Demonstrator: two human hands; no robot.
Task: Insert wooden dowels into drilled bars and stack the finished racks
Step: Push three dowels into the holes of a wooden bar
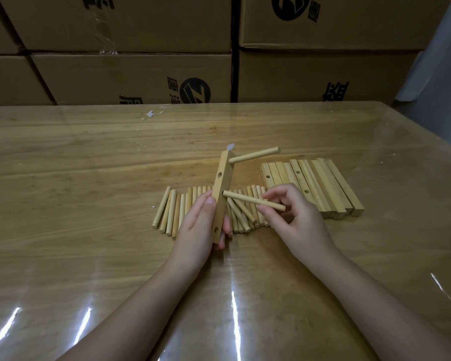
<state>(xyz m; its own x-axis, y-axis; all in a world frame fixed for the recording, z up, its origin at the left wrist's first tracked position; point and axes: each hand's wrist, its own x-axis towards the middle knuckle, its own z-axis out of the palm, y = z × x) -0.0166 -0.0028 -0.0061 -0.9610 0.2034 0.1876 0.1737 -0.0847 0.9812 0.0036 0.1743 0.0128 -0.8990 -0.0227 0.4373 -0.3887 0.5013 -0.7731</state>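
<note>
My left hand (198,227) grips a drilled wooden bar (222,188) and holds it nearly upright above the table. One dowel (254,155) sticks out to the right from the bar's top hole. My right hand (294,220) pinches a second dowel (253,200), whose left tip sits at a hole in the middle of the bar. Open holes show higher up and near the bottom of the bar. Several loose dowels (171,209) lie in a row on the table behind my hands.
Several drilled bars (323,183) lie side by side to the right of the dowels. The wooden table (89,165) has a glossy clear cover. Stacked cardboard boxes (130,74) form a wall along the far edge.
</note>
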